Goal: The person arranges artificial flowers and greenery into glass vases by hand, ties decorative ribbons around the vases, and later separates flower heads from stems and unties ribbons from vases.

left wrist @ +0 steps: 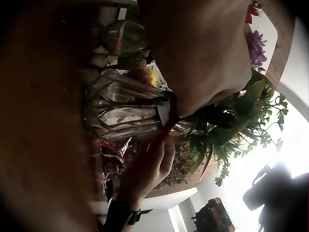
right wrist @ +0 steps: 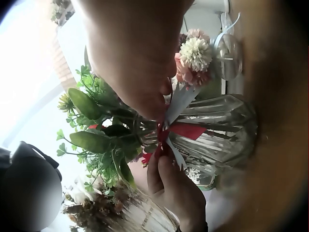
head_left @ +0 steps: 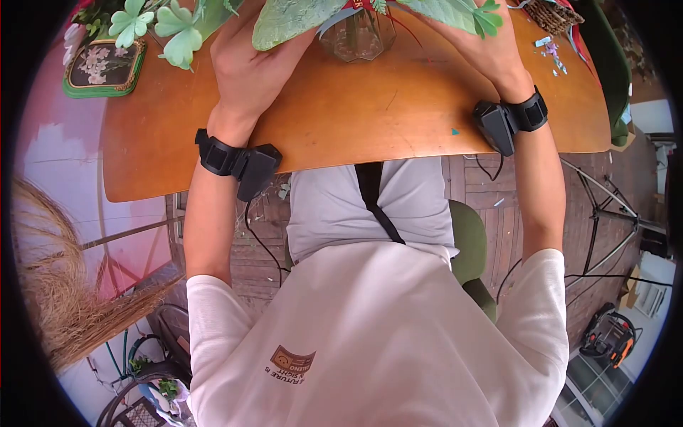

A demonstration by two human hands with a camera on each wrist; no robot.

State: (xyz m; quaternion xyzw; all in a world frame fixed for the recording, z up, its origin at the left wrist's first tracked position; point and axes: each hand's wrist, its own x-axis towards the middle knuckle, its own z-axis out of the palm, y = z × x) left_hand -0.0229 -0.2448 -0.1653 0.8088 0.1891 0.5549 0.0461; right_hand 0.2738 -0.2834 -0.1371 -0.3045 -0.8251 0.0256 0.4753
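A faceted clear glass vase [head_left: 356,43] stands on the wooden table, holding stems and leafy greenery [right wrist: 91,140]. Round its neck run a red ribbon [right wrist: 188,130] and a pale grey ribbon [right wrist: 179,105], crossing at the front. My left hand [head_left: 256,75] pinches the red ribbon close to the neck; its thumb and fingers [right wrist: 166,176] show in the right wrist view. My right hand [head_left: 477,50] is on the other side of the neck, fingertips curled onto the ribbon at the crossing. Large leaves hide the fingers of both hands in the head view.
A green-framed flower picture [head_left: 103,67] lies at the table's left. A wicker basket [head_left: 548,14] and small scraps [head_left: 551,53] are at the right. Behind the vase stands another glass vessel [right wrist: 229,55] near pink and white flowers [right wrist: 195,54]. The table [head_left: 398,107] ends just before my lap.
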